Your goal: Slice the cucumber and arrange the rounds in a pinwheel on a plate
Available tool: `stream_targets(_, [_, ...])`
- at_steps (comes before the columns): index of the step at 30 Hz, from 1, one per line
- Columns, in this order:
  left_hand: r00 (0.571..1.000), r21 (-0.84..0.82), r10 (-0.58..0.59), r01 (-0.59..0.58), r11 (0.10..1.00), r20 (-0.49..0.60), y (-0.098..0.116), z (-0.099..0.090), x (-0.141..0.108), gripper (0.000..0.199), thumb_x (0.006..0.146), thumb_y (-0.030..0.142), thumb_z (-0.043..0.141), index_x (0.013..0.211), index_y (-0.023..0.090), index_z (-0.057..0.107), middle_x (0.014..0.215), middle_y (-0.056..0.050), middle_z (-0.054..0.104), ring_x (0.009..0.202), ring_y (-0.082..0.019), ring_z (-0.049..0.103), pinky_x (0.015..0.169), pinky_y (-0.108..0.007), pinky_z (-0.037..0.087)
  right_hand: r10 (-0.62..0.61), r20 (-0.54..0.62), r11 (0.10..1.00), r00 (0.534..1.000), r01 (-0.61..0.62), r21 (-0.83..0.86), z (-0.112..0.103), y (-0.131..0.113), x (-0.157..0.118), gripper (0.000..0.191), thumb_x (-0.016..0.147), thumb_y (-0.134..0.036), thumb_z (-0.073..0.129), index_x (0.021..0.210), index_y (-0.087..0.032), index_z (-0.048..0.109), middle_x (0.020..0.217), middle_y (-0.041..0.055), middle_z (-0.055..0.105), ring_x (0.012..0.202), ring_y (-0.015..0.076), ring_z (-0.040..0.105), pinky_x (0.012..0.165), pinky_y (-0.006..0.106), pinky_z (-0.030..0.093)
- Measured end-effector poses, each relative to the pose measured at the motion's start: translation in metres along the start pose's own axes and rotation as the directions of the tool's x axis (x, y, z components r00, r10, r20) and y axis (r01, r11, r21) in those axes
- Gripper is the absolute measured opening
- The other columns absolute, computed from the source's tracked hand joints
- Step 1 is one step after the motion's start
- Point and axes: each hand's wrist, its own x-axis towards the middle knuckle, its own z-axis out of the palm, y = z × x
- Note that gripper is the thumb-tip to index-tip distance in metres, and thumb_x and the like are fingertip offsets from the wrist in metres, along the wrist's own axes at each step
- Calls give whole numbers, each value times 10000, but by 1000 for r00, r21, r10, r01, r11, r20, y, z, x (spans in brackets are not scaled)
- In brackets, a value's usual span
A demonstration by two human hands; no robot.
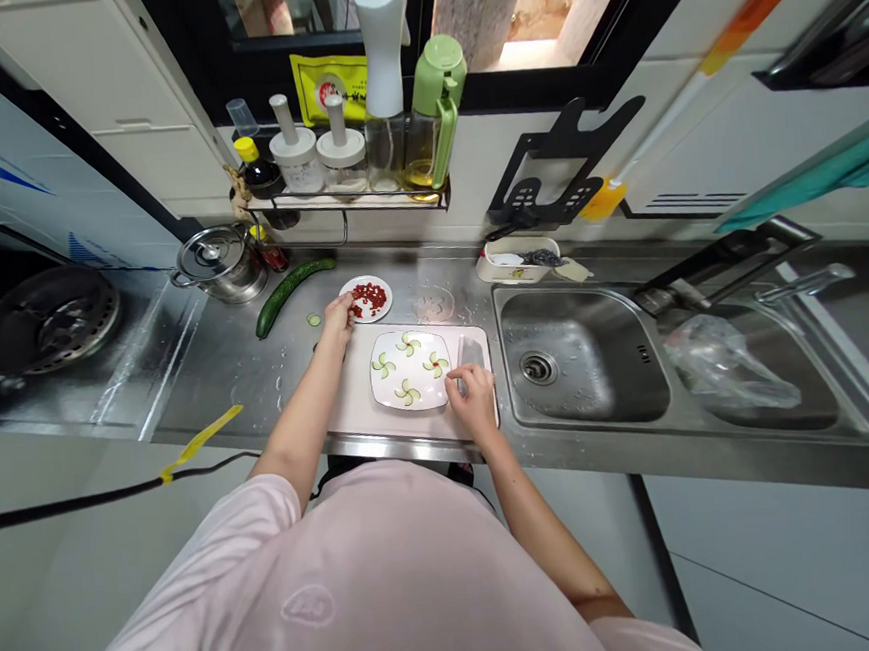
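Observation:
My left hand (339, 319) is at the left rim of a small white plate (386, 310) with chopped red pieces (369, 297) on it. Its fingers are closed together, and what they pinch is hidden. My right hand (474, 401) is beside the right edge of a white squarish plate (421, 341), its fingertips pinched over the rim. Green cucumber slices (408, 393) form several pinwheel flowers on that plate; the right-hand flower (436, 364) has red at its centre. The plate stands on a pale cutting board (354, 392). Behind my right hand lies a knife blade (471, 351), partly covered.
A long cucumber (293, 294) and a lidded steel pot (222, 265) are at the back left. A wall rack holds jars and an oil bottle (429, 115). To the right is a steel sink (583, 354); a plastic bag (730, 362) lies in the further basin.

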Motion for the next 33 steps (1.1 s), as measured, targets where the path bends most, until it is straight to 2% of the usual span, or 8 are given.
stream_targets(6, [995,127,88,-93,987,42,-9,9,-35,301,775,373,614,976,151,625,650,21,561,456,-26,373,435,-176,241,-7,19,999,1000,7,32,1,-3,4,102,845,-258,510,829,-219,602,904,56,562,932,224,494,870,401,368])
stream_targets(11, [967,194,127,-171,966,219,-41,18,-80,317,715,425,647,865,146,657,680,-1,597,510,-51,425,483,-192,309,-28,39,997,999,25,72,7,-11,9,109,856,-256,498,833,-220,598,889,53,585,911,221,506,839,388,389])
stream_targets(16, [942,162,142,-198,967,304,-67,19,-115,283,696,410,653,811,152,662,830,-47,664,676,-102,548,602,-214,401,-33,61,990,998,24,138,11,-24,17,102,864,-252,492,842,-218,586,879,43,609,871,205,523,789,353,407])
stream_targets(23, [915,187,159,-241,952,371,-84,11,-134,247,714,386,649,817,163,673,881,-63,673,829,-159,585,763,-274,435,-29,77,980,997,14,197,15,-36,24,119,871,-295,498,868,-218,588,873,42,610,855,198,530,766,342,415])
stream_targets(33, [906,190,156,-246,950,394,-87,5,-150,250,714,413,649,794,177,672,849,-53,664,838,-167,588,798,-287,439,-56,101,980,993,35,198,17,-44,19,122,874,-314,506,836,-226,582,870,42,604,878,206,537,772,351,420])
